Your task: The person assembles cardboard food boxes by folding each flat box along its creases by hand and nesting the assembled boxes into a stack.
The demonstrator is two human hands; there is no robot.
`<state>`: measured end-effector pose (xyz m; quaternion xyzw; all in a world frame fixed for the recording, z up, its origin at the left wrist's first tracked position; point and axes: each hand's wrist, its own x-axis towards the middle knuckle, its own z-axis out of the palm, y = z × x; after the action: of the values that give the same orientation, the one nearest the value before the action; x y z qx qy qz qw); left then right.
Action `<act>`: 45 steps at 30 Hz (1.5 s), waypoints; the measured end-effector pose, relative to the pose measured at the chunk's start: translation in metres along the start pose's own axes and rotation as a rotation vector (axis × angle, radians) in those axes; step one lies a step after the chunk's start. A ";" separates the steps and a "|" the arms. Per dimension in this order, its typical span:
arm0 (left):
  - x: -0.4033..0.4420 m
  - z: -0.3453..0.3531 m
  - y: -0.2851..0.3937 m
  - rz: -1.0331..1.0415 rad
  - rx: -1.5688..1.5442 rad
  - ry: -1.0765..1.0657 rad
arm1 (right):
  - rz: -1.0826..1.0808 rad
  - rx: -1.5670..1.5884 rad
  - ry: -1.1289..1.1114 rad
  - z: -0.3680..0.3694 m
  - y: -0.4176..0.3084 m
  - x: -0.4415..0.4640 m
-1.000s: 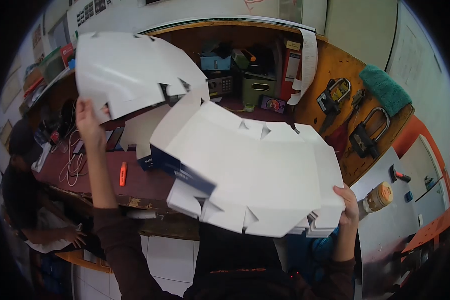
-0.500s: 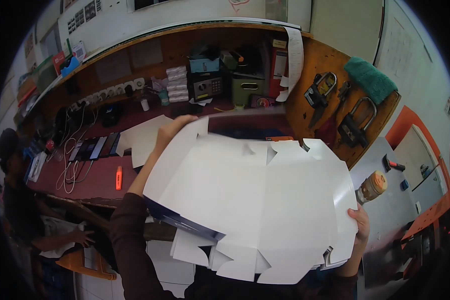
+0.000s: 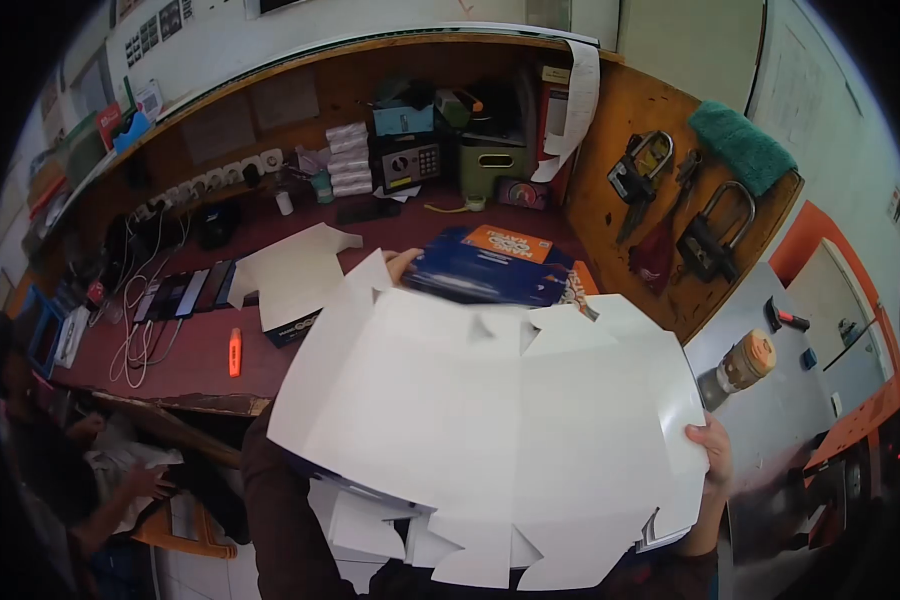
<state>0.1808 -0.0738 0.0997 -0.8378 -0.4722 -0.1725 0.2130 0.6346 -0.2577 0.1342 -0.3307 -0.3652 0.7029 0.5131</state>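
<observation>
Gripping cardboard (image 3: 570,410) by its edge, right fingers (image 3: 705,436) clear of jar (image 3: 746,364).

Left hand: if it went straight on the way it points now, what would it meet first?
Most likely the blue-and-orange printed cardboard, right beside the left hand; they may already touch, but the white cardboard partly hides the hand.

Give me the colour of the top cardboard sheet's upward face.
The top cardboard sheet is plain white on its upward face; the head view shows it best.
</observation>
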 end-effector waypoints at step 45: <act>-0.147 -0.015 -0.024 -0.678 0.048 -0.062 | -0.097 -0.996 0.184 -0.065 0.038 0.286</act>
<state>0.0858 -0.1757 0.0450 -0.6328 -0.7340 -0.1966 0.1486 0.5975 0.0214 0.0427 -0.5784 -0.6242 0.3870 0.3551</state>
